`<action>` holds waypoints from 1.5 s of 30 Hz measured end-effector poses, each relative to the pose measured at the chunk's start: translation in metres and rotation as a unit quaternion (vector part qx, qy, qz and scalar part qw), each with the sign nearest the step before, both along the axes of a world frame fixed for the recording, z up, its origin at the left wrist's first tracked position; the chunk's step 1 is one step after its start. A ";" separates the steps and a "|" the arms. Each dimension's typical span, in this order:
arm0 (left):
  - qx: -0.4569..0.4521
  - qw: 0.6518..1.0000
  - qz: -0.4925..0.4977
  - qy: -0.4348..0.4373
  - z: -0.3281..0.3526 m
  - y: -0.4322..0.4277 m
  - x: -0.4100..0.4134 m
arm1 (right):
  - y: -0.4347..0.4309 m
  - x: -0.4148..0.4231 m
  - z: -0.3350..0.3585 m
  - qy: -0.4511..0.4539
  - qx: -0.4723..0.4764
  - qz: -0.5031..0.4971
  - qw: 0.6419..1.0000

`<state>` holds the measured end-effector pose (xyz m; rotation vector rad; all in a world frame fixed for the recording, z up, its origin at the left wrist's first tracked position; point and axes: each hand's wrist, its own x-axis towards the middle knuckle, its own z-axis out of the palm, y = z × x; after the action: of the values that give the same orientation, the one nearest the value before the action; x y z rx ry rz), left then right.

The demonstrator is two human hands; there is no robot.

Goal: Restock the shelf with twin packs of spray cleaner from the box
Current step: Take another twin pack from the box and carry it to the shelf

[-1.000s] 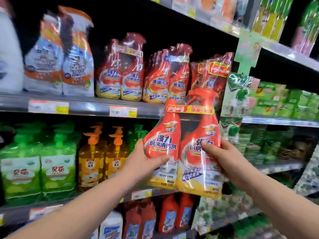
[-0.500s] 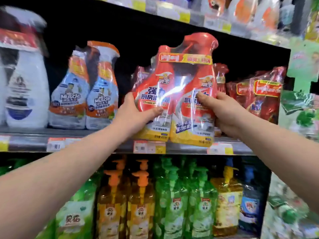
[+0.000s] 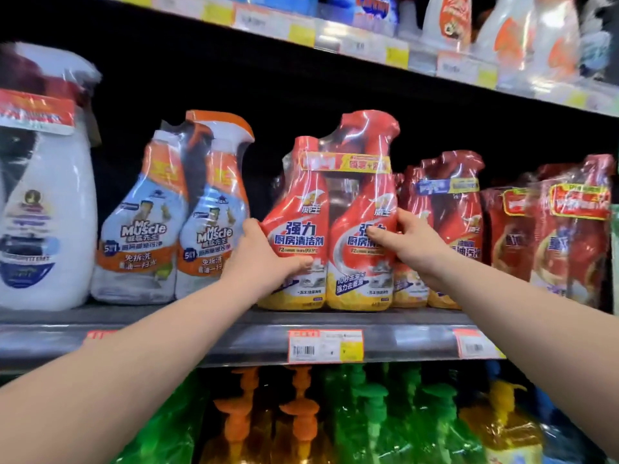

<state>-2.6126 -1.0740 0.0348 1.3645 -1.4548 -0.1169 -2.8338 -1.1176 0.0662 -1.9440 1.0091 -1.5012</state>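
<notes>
1. The twin pack (image 3: 330, 229) is two red spray bottles shrink-wrapped side by side; each label reads 强力 厨房清洁剂, with 72 and 99.9% in small print below.
2. A yellow-and-red band crosses both necks; its writing is too blurred to read.
3. The pack stands upright on the shelf (image 3: 234, 321) near the front edge, long axis vertical, labels facing the camera, trigger heads on top.
4. The left hand (image 3: 264, 259) grips the pack's left side, thumb across the front, fingers curled round the edge.
5. The right hand (image 3: 410, 247) grips the right side, thumb on the right bottle's label, fingers wrapped behind.
6. Just left stands a Mr Muscle pack (image 3: 174, 222), marked 5合1 and 免拆洗.
7. Just right, touching, are darker red packs (image 3: 445, 229).
8. A price tag (image 3: 325, 346) with a barcode hangs on the shelf edge below.
</notes>
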 end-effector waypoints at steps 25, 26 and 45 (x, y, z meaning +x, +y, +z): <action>-0.018 0.911 0.219 -0.349 -0.015 0.001 0.000 | -0.012 -0.002 0.002 0.306 -0.094 -0.166 0.933; -0.021 0.909 0.218 -0.356 -0.020 0.003 0.002 | -0.011 -0.002 0.008 0.293 -0.114 -0.165 0.935; 0.069 0.881 0.256 -0.391 -0.043 0.011 0.038 | -0.026 0.018 0.043 0.402 -0.144 -0.224 0.876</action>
<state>-2.5746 -1.0629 -0.0077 1.9998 -1.6714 0.7708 -2.8162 -1.1433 0.1095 -2.7938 1.7588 -1.0613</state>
